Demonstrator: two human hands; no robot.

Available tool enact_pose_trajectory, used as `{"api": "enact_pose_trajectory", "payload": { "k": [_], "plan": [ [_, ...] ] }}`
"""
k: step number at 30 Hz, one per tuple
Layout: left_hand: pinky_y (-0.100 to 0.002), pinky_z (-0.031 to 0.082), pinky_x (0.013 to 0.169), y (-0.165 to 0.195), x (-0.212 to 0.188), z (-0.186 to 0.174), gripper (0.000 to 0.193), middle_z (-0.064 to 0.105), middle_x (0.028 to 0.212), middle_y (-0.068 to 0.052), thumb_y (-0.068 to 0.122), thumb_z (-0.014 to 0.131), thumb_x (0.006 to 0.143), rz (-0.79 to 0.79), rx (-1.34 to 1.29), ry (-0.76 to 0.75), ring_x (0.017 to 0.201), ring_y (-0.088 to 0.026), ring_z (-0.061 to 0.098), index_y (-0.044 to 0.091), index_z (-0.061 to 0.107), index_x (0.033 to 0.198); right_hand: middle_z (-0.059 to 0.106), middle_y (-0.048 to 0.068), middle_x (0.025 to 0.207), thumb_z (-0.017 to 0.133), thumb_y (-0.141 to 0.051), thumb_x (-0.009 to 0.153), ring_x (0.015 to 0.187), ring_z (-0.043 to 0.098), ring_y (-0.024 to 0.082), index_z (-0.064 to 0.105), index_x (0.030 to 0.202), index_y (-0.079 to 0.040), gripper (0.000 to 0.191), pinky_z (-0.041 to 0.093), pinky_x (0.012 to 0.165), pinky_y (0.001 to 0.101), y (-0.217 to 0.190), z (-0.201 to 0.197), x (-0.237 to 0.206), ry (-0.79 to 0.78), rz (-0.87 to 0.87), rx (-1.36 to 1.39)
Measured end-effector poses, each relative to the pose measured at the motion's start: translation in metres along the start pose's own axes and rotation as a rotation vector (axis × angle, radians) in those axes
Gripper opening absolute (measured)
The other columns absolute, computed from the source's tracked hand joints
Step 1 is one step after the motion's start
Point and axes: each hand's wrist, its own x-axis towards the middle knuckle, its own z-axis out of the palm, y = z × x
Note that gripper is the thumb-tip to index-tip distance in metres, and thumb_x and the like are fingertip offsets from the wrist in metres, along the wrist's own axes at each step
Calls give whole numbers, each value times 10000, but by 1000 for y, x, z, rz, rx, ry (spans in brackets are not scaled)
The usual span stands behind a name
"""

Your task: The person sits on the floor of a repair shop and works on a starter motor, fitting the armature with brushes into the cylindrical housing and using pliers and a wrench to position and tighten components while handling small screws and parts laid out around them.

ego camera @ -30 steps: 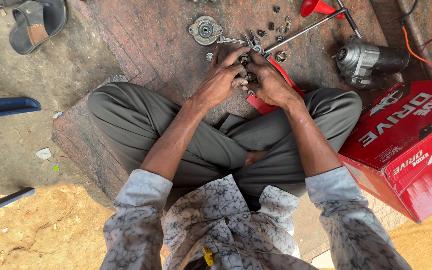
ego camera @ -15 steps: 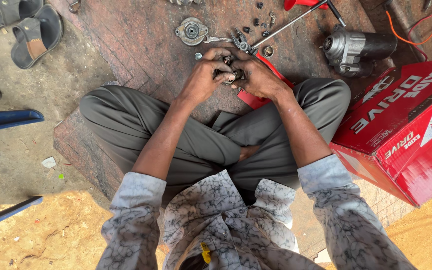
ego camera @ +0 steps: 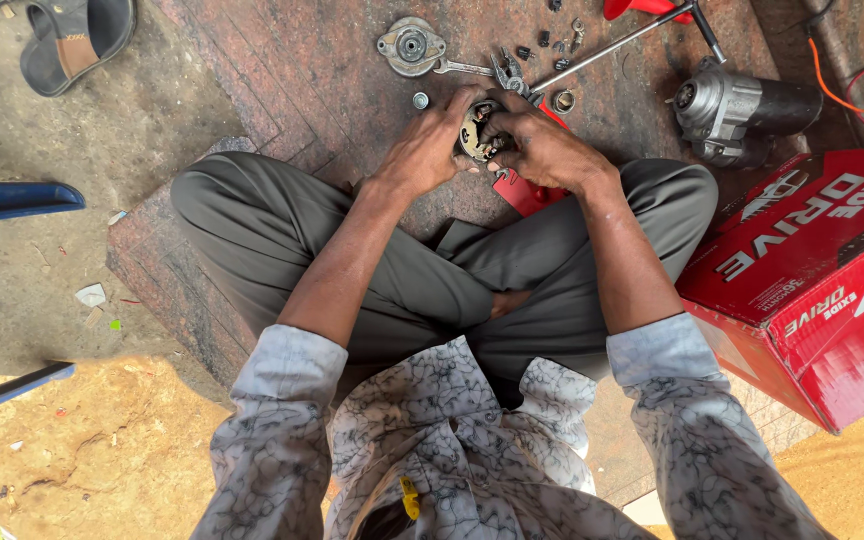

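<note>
I sit cross-legged on a stone slab. My left hand (ego camera: pixel 430 148) and my right hand (ego camera: pixel 535 146) both grip a small round metal part (ego camera: pixel 477 130) with a pale face and copper bits, held just above the ground in front of my knees. My fingers cover most of its rim. A red flat piece (ego camera: pixel 520 190) lies right under my right hand.
A round metal end cover (ego camera: pixel 411 45), a spanner (ego camera: pixel 462 68), pliers (ego camera: pixel 508 70), a long rod (ego camera: pixel 617 45) and several small nuts lie beyond my hands. A starter motor body (ego camera: pixel 742 108) is at the right. A red cardboard box (ego camera: pixel 812 270) sits beside my right knee. Sandals (ego camera: pixel 77 40) are top left.
My hands have stayed together on the round part and turned it slightly, so its pale face shows more. My head has shifted, sliding the scene a little in view.
</note>
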Motion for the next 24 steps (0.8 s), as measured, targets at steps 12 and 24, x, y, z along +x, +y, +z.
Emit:
{"api": "enact_pose_trajectory", "payload": {
  "k": [12,24],
  "plan": [
    [-502,561,960,-13,1,12,986,588,1380,-228,161,929,693,98,81,54,1199,-432,624,123,357,1495,552,125,1388,838,-130,768,1196,621,352,723,1141,-80,393,515,972,496,-24,-23,13,-185,69,-463],
    [-478,579,993,-12,7,10,928,726,1191,-202,79,891,758,-22,7,-16,1148,-382,700,145,313,1481,576,104,1455,866,-33,718,1303,596,306,747,1143,-73,444,510,1094,400,-2,-19,9,-89,123,-85]
  ]
}}
